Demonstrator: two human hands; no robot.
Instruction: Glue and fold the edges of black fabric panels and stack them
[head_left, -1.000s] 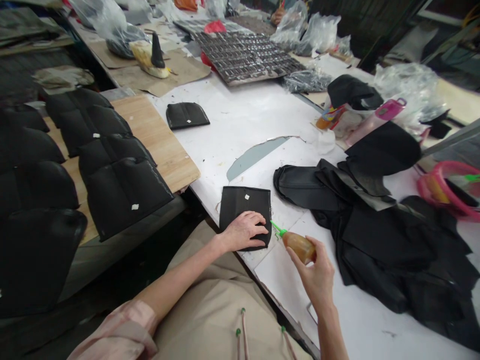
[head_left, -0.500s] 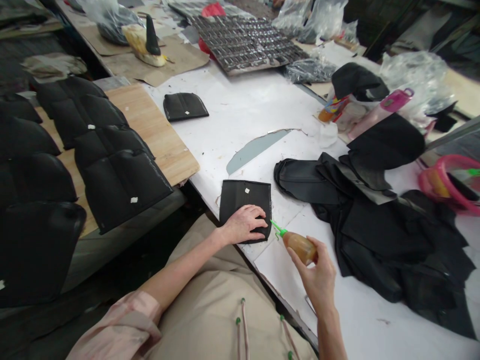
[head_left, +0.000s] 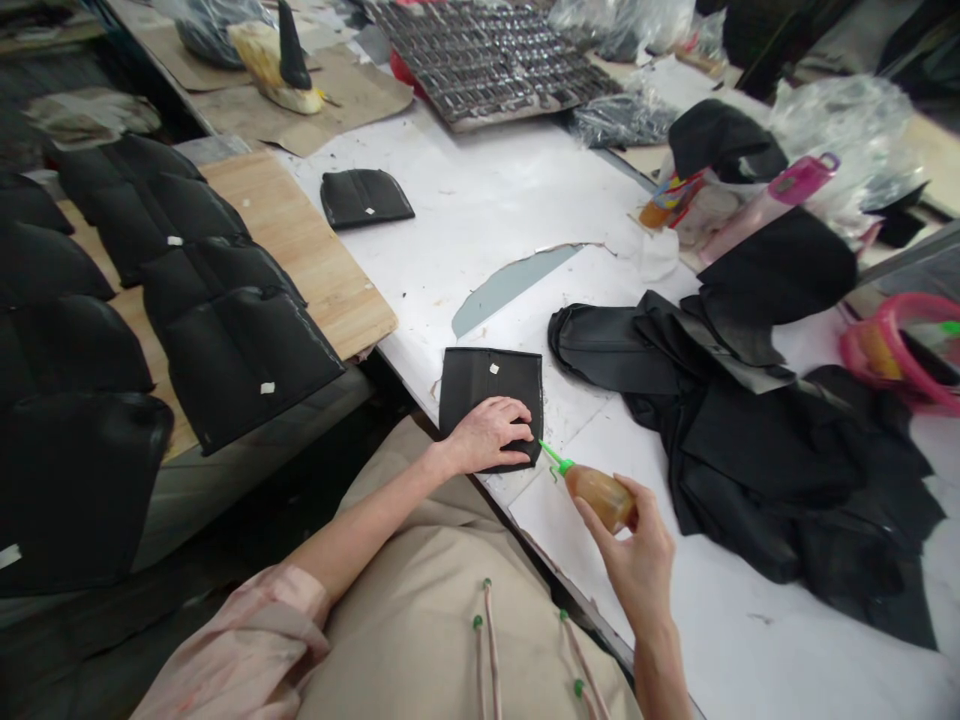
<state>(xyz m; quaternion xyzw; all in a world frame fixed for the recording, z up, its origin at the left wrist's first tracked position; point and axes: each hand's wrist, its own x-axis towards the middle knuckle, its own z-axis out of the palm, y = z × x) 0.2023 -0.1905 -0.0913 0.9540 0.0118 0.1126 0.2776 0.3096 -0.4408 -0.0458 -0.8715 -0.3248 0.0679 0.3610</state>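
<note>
My left hand (head_left: 491,432) lies flat, fingers spread, pressing on the near part of a black fabric piece (head_left: 487,385) with a small white tag, at the near edge of the white table (head_left: 495,200). My right hand (head_left: 637,555) grips an amber glue bottle (head_left: 598,493). Its green nozzle points at the lower right edge of the black piece, right by my left fingertips.
A heap of black fabric (head_left: 757,430) lies to the right. Finished black pieces (head_left: 225,330) overlap in rows on a wooden board (head_left: 300,240) at the left. Another black piece (head_left: 364,197) lies farther back. A pink basket (head_left: 900,350), a pink bottle (head_left: 765,205) and plastic bags stand at the right.
Both hands stay in the same pose on the black piece and the bottle. The view has shifted slightly, so everything sits a little higher in the frame.
</note>
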